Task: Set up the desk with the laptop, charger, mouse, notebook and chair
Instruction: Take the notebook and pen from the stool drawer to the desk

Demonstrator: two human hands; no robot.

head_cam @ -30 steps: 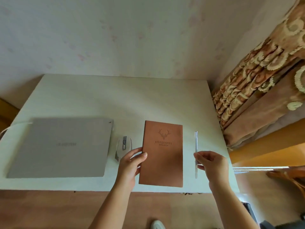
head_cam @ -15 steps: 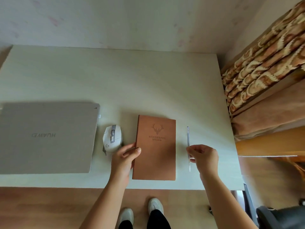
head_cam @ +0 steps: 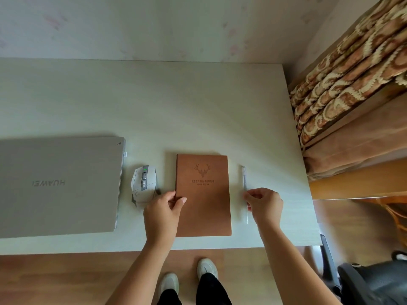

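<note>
Notebook (head_cam: 203,194) edge pinched by left hand (head_cam: 164,213); right hand (head_cam: 264,204) grips pen (head_cam: 244,190).

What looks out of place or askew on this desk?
Nothing is spilled or damaged. The closed laptop lies with its logo upside down to the person, so its hinge faces them. The brown notebook, white mouse and pen sit neatly parallel. The chair stands off to the right.

Desk (head_cam: 154,102) behind laptop (head_cam: 59,186), mouse (head_cam: 144,183) and notebook (head_cam: 203,194) lies bare, seemingly unobstructed
</note>
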